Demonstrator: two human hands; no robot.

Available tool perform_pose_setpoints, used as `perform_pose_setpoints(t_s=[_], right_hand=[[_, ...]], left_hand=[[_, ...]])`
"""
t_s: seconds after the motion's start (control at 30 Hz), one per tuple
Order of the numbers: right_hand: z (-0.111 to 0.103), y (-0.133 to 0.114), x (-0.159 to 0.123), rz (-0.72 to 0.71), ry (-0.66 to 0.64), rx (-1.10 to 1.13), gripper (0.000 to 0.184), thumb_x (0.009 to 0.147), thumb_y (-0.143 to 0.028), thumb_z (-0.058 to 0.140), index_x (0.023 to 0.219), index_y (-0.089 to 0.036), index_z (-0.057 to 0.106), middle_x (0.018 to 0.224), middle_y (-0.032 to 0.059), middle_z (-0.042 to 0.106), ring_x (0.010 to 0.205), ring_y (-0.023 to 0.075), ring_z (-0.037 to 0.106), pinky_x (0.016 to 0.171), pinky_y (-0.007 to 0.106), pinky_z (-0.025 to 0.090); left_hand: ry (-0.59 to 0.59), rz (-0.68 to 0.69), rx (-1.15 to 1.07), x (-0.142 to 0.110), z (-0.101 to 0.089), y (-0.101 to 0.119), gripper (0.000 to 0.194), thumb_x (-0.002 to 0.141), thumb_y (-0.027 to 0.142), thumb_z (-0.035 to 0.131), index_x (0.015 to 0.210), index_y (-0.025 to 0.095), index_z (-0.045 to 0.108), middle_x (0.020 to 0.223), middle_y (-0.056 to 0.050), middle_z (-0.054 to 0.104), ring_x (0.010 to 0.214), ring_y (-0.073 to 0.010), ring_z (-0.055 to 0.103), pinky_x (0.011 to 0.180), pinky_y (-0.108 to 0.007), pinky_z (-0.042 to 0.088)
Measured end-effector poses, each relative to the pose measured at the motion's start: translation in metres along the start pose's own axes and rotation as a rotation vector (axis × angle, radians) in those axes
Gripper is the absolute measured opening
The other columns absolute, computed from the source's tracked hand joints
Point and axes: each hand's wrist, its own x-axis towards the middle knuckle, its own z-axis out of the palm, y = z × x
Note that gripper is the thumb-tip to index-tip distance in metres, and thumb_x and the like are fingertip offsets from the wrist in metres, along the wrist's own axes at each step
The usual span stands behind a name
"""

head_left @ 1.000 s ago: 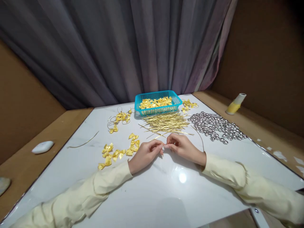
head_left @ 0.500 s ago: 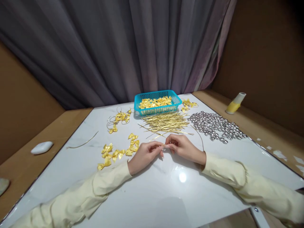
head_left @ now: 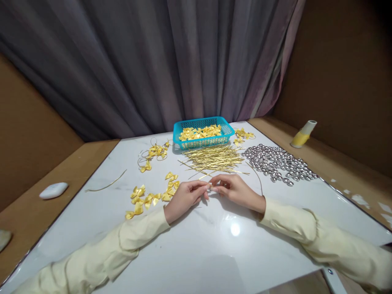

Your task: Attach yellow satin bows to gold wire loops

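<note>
My left hand (head_left: pixel 186 199) and my right hand (head_left: pixel 233 190) meet over the middle of the white table, fingertips together in a pinch. What they pinch is mostly hidden by the fingers; only a tiny yellowish bit shows between the tips, too small to name. Just beyond my fingers lies a heap of gold twist ties (head_left: pixel 214 158). Several loose yellow ribbon bows (head_left: pixel 150 199) lie to the left of my left hand. Right of my right hand spreads a pile of shiny silver oval pieces (head_left: pixel 275 161), like small bells or beads.
A blue basket (head_left: pixel 202 143) of yellow bows stands at the back. Bows with looped ties (head_left: pixel 157 152) lie left of it, and more bows (head_left: pixel 243 134) right. A single tie (head_left: pixel 107 183) lies far left. A white mouse-shaped object (head_left: pixel 54 190) and a yellow-wrapped tube (head_left: pixel 303 134) flank the table.
The joined fingertips have shifted slightly left, and my right fingers have closed further over the left ones. Everything else on the table stays put.
</note>
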Motion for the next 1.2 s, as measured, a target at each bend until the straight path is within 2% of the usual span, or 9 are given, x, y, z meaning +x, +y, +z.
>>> perform_pose_setpoints(t_s=[0.13, 0.27, 0.53, 0.7, 0.9, 1.07, 1.2], right_hand=[[-0.0010, 0.0006, -0.0010, -0.018, -0.042, -0.097, 0.017, 0.082, -0.020, 0.051, 0.075, -0.015, 0.065, 0.059, -0.0002, 0.060, 0.051, 0.0090, 0.046, 0.054, 0.021, 0.037], [-0.0003, -0.0003, -0.0021, -0.026, -0.040, -0.125, 0.019, 0.081, -0.018, 0.049, 0.069, -0.014, 0.063, 0.060, 0.0005, 0.061, 0.053, 0.0091, 0.047, 0.055, 0.021, 0.036], [0.0009, -0.0027, -0.0025, 0.056, -0.004, -0.107, 0.014, 0.077, -0.018, 0.049, 0.068, -0.013, 0.059, 0.053, -0.0020, 0.052, 0.048, 0.0076, 0.040, 0.047, 0.019, 0.031], [-0.0006, -0.0077, -0.0031, 0.076, -0.028, -0.157, 0.019, 0.078, -0.026, 0.051, 0.078, -0.012, 0.065, 0.045, -0.0043, 0.045, 0.042, 0.0067, 0.033, 0.045, 0.019, 0.027], [0.0027, -0.0090, -0.0036, 0.055, -0.108, -0.264, 0.026, 0.082, -0.026, 0.045, 0.077, -0.014, 0.068, 0.051, -0.0012, 0.052, 0.046, 0.0082, 0.037, 0.047, 0.020, 0.028], [0.0028, -0.0093, -0.0029, 0.080, -0.101, -0.206, 0.024, 0.081, -0.024, 0.046, 0.074, -0.013, 0.066, 0.052, -0.0006, 0.053, 0.049, 0.0087, 0.040, 0.049, 0.020, 0.029], [0.0014, -0.0080, -0.0003, 0.187, -0.080, -0.033, 0.021, 0.078, -0.024, 0.049, 0.069, -0.012, 0.063, 0.051, -0.0015, 0.051, 0.048, 0.0081, 0.040, 0.047, 0.019, 0.029]], left_hand=[[0.001, -0.006, 0.000, 0.0000, 0.0011, 0.0008, 0.027, 0.079, 0.036, 0.053, 0.083, 0.010, 0.063, 0.061, -0.001, 0.058, 0.040, -0.0034, 0.027, 0.038, -0.019, 0.018], [0.022, 0.009, 0.014, 0.0000, 0.0015, -0.0009, 0.029, 0.079, 0.037, 0.052, 0.085, 0.011, 0.062, 0.061, -0.002, 0.058, 0.040, -0.0036, 0.026, 0.038, -0.019, 0.018], [0.069, 0.080, 0.138, -0.0013, 0.0006, -0.0037, 0.027, 0.082, 0.036, 0.049, 0.082, 0.013, 0.062, 0.059, -0.001, 0.059, 0.043, -0.0053, 0.030, 0.040, -0.019, 0.025], [0.060, 0.096, 0.210, -0.0022, 0.0011, -0.0008, 0.025, 0.083, 0.034, 0.048, 0.083, 0.014, 0.063, 0.059, 0.001, 0.059, 0.048, -0.0072, 0.039, 0.046, -0.019, 0.031], [0.058, 0.139, 0.312, -0.0032, 0.0034, -0.0006, 0.025, 0.084, 0.032, 0.046, 0.081, 0.015, 0.064, 0.058, 0.001, 0.060, 0.056, -0.0104, 0.050, 0.056, -0.020, 0.038], [0.096, 0.204, 0.405, -0.0056, 0.0048, -0.0022, 0.025, 0.085, 0.031, 0.045, 0.080, 0.016, 0.064, 0.057, 0.002, 0.060, 0.052, -0.0092, 0.050, 0.054, -0.019, 0.038], [0.134, 0.286, 0.480, -0.0079, 0.0045, -0.0042, 0.023, 0.085, 0.026, 0.045, 0.081, 0.016, 0.065, 0.055, 0.003, 0.059, 0.047, -0.0076, 0.048, 0.051, -0.017, 0.038]])
